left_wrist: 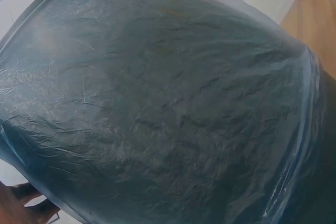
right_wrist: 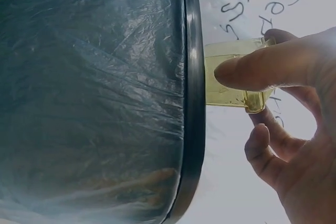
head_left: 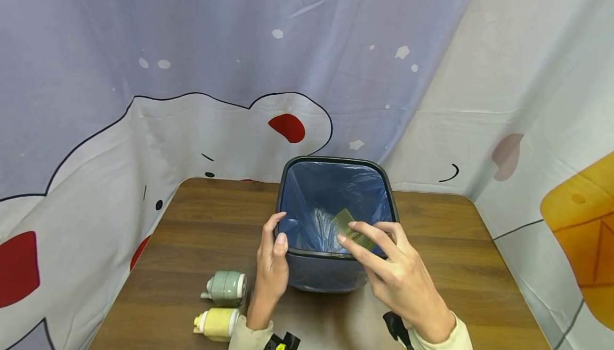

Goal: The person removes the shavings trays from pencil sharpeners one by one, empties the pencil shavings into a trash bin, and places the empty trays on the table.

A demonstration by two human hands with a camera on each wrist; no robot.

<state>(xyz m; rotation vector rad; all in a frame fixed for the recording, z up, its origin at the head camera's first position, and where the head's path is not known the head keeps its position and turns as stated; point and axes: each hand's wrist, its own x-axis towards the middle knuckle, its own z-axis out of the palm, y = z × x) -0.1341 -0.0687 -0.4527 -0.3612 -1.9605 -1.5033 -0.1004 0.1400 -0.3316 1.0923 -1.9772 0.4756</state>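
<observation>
A dark trash bin (head_left: 331, 275) stands upright, lined with a translucent blue bag (head_left: 312, 190) that also shows in the left wrist view. My left hand (head_left: 272, 267) holds the bin at its front left corner, thumb in front and index fingertip at the rim; its other fingers are mostly hidden. Between thumb and fingers, my right hand (head_left: 400, 270) pinches a small translucent yellow-green plastic box (right_wrist: 226, 87). That box is above the bin's opening, near the front right of the rim (right_wrist: 194, 103). Its far end is behind the rim in the right wrist view.
Left of my left forearm, a green bottle-like item (head_left: 225, 287) and a yellow one (head_left: 218, 323) lie on their sides. They rest on the brown wooden table (head_left: 206, 222). A printed cloth (head_left: 230, 142) hangs behind the table and along its sides.
</observation>
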